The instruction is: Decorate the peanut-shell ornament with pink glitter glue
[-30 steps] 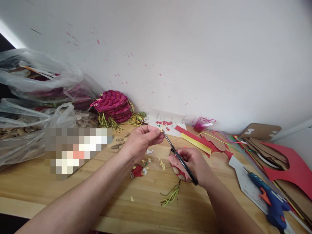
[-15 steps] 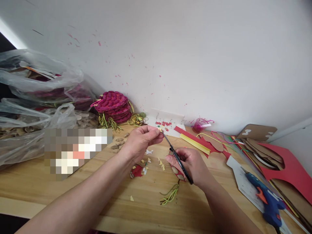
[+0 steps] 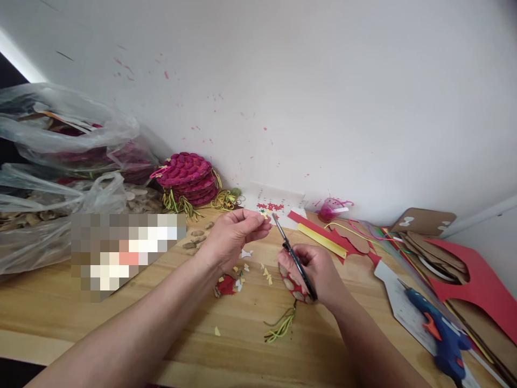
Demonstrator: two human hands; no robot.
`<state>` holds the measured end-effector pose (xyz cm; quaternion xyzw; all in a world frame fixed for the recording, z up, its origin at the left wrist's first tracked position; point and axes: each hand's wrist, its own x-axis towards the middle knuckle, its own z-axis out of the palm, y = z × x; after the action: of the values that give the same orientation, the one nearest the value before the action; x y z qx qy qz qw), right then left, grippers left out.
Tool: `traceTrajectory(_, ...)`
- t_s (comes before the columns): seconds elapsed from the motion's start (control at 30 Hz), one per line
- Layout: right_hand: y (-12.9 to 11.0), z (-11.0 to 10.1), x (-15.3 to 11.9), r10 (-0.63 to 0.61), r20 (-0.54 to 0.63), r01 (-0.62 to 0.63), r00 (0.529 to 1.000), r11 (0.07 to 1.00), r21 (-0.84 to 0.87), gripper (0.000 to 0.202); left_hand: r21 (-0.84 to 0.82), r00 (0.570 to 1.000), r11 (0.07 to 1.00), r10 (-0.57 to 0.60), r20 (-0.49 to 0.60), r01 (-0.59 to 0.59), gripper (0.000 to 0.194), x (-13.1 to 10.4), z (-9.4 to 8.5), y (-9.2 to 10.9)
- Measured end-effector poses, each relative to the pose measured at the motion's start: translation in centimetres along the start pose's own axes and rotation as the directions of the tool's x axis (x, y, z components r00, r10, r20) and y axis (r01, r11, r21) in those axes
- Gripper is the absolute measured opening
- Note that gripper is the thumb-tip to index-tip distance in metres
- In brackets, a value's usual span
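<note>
Between the thumb and fingers of my left hand [image 3: 238,231] is a small yellow paper star [image 3: 264,214]. My right hand [image 3: 313,269] is closed around black-handled scissors [image 3: 297,260], whose blades point up and left, a little apart from the star. Partly hidden beneath the right hand lies a red piece with brown shell-like discs [image 3: 288,283], with a yellow-green string tassel [image 3: 285,324] below it. Yellow paper scraps [image 3: 266,274] and white scraps [image 3: 246,253] are scattered between my hands. A smaller red piece [image 3: 227,284] lies near my left forearm.
Behind my hands are red paper stars [image 3: 270,207] on white paper. A yellow strip [image 3: 322,241] lies right of them. At right is a blue glue gun [image 3: 438,328] beside red card [image 3: 480,275]. Stacked magenta discs [image 3: 188,178] and plastic bags [image 3: 60,188] stand at left.
The scissors' blades have drawn back slightly to the right, away from the yellow star. My left hand stays nearly in place, still pinching the star.
</note>
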<state>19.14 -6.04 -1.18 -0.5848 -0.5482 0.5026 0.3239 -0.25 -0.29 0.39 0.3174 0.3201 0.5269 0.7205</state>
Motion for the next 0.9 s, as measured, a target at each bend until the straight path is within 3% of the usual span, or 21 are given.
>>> traceTrajectory(0.1,-0.5,0.0,0.2,0.054,-0.033,-0.050,0.998,0.991,0.127,0.054,0.034,1.000,0.999,-0.026,0.009,0.025,0.031,-0.1,-0.1,0.0)
traceTrajectory(0.3,-1.7,-0.2,0.3,0.005,-0.073,0.007,0.997,0.986,0.169,0.052,0.165,0.992,0.981,-0.109,0.058,0.098,0.035,-0.3,-0.1,-0.1)
traceTrajectory(0.47,-1.3,-0.6,0.5,-0.034,-0.144,0.064,0.989,0.976,0.207,0.045,0.283,0.982,0.949,-0.167,0.083,0.138,0.036,-0.5,0.1,-0.6)
traceTrajectory(0.6,-0.8,-0.8,0.6,-0.082,-0.105,0.108,0.991,0.954,0.279,0.039,0.366,0.980,0.922,-0.171,0.102,0.123,0.034,-0.7,0.2,-1.3)
traceTrajectory(0.9,-0.5,-0.3,0.6,-0.037,-0.027,0.045,0.999,0.903,0.427,0.034,0.495,0.963,0.862,-0.214,0.164,0.107,0.033,-0.9,0.2,-1.6)
